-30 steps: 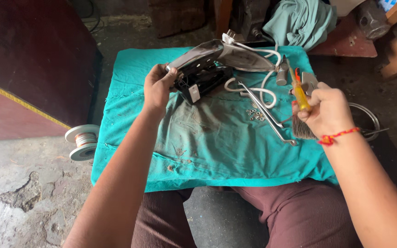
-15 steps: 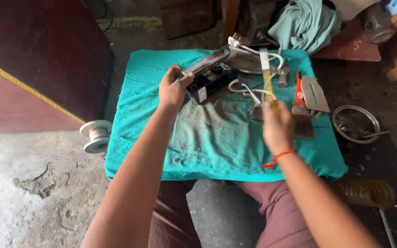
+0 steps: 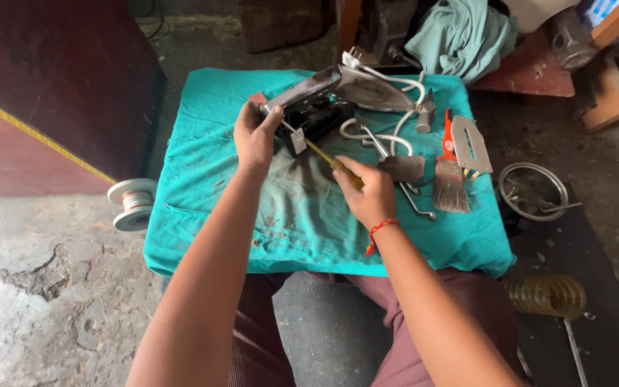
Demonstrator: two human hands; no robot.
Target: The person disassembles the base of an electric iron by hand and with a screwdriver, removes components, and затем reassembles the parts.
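Rough concrete floor (image 3: pixel 30 287) surrounds a low surface (image 3: pixel 202 236) draped in a stained teal cloth, set across the person's knees. On it, the left hand (image 3: pixel 254 136) is closed on the near edge of a dismantled electric iron (image 3: pixel 313 107), tilting its dark body up off the cloth. The right hand (image 3: pixel 368 192), with a red thread at the wrist, is curled shut around the yellow handle of a screwdriver (image 3: pixel 322 155); the shaft runs up and to the left, its tip meeting the iron just beside the left hand's fingers.

Beyond the iron lies its shiny soleplate (image 3: pixel 370 89), with a white cord (image 3: pixel 402 107) looping about it. Right of the right hand rest a paintbrush (image 3: pixel 451 179) with an orange handle and a flat metal plate (image 3: pixel 473 143). Further right, off the cloth, a wire ring (image 3: pixel 535 192) lies on the floor. Left of the left arm, a spool of wire (image 3: pixel 134 204) sits on the floor beside the surface. A pale green garment (image 3: pixel 463 36) is heaped beyond the far edge.
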